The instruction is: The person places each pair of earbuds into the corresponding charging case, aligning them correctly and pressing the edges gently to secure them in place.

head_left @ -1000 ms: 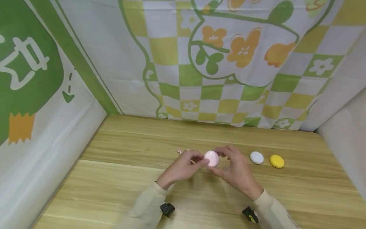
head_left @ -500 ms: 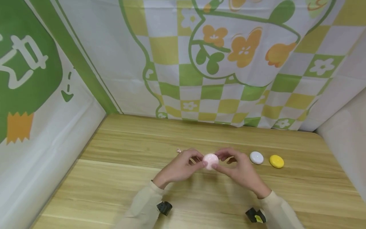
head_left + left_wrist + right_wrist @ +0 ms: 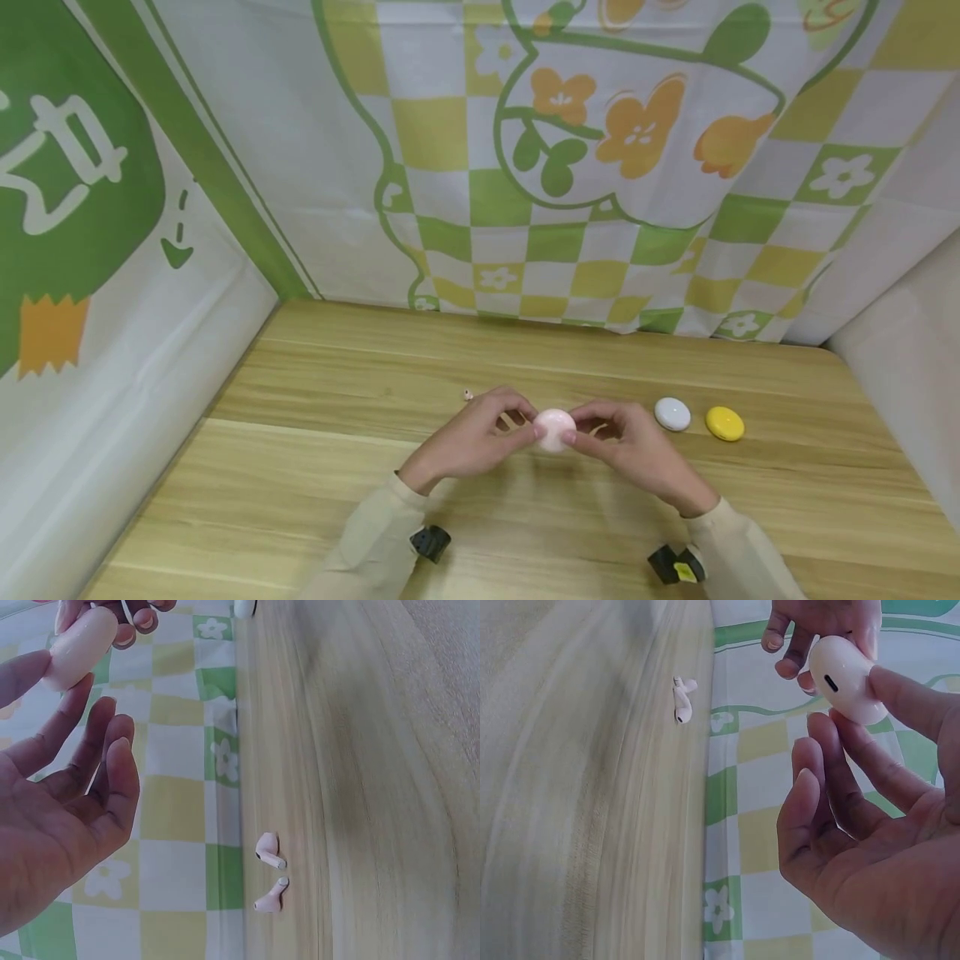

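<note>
A round, glossy pink earbud charging case [image 3: 555, 430] is held up off the table between both hands, its lid down. My left hand [image 3: 474, 437] pinches its left side with thumb and fingertips. On the opposite side, my right hand [image 3: 637, 450] pinches it the same way. A dark oval port shows on the edge of the case [image 3: 847, 679] in the right wrist view. Two pink earbuds [image 3: 270, 850] lie close together on the table in the left wrist view. From the head, only one earbud [image 3: 468, 394] peeks out past the left hand.
Right of the hands lie a white round case [image 3: 672, 414] and a yellow round case [image 3: 725, 424] on the wooden table [image 3: 315, 483]. A checked, flowered cloth [image 3: 525, 275] hangs along the back edge, and a printed panel [image 3: 180, 333] stands on the left.
The right hand has shifted from loosely around the case to pinching its right side with thumb and fingers. The case has come slightly nearer the body. The other cases have stayed put.
</note>
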`<state>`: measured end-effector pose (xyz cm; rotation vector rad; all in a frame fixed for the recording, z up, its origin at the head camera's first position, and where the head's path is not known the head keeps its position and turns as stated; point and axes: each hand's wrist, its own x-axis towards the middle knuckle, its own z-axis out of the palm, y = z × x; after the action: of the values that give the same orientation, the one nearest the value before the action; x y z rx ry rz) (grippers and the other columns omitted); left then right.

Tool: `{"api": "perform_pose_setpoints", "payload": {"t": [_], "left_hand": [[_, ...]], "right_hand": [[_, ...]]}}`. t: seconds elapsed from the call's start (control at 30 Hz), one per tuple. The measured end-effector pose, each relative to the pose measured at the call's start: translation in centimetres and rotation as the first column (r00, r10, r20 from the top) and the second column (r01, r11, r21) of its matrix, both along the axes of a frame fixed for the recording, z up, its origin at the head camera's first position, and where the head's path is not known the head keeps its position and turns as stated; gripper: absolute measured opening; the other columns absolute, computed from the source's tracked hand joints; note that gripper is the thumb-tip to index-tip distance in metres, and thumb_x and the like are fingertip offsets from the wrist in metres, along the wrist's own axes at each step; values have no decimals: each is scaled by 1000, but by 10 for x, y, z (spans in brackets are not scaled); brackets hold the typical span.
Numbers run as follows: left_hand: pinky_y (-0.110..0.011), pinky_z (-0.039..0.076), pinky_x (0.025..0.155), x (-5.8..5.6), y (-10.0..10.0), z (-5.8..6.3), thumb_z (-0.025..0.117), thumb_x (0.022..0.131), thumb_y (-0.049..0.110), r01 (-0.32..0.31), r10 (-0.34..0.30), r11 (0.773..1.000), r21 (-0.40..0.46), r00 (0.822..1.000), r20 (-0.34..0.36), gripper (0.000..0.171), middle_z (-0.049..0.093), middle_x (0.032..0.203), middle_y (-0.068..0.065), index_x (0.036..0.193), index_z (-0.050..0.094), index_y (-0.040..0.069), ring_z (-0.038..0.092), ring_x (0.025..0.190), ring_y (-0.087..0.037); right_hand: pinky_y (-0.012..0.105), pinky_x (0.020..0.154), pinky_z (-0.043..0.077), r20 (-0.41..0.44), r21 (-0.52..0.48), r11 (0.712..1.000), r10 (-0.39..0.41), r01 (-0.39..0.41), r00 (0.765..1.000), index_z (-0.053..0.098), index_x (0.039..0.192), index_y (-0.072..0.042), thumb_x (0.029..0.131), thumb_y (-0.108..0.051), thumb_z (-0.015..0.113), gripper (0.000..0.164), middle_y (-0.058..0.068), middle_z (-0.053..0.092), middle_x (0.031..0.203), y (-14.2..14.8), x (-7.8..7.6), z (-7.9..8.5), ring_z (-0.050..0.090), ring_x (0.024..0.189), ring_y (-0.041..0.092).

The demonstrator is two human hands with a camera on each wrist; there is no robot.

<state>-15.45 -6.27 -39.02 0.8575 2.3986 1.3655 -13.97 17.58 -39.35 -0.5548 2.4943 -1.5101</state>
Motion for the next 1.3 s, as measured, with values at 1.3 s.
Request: {"api": "perform_pose_setpoints", "payload": {"t": [1.3], "left_hand": [[-28, 45, 80, -1, 2, 4, 55, 94, 36, -28, 29, 999, 44, 999, -43, 23, 56, 104, 10, 102, 64, 16, 52, 95, -8]], "right_hand": [[32, 75, 54, 48, -116, 993, -35, 40, 998, 68, 107, -12, 85, -29, 70, 28, 2, 69, 103, -4, 6, -7, 66, 91, 19]]}}
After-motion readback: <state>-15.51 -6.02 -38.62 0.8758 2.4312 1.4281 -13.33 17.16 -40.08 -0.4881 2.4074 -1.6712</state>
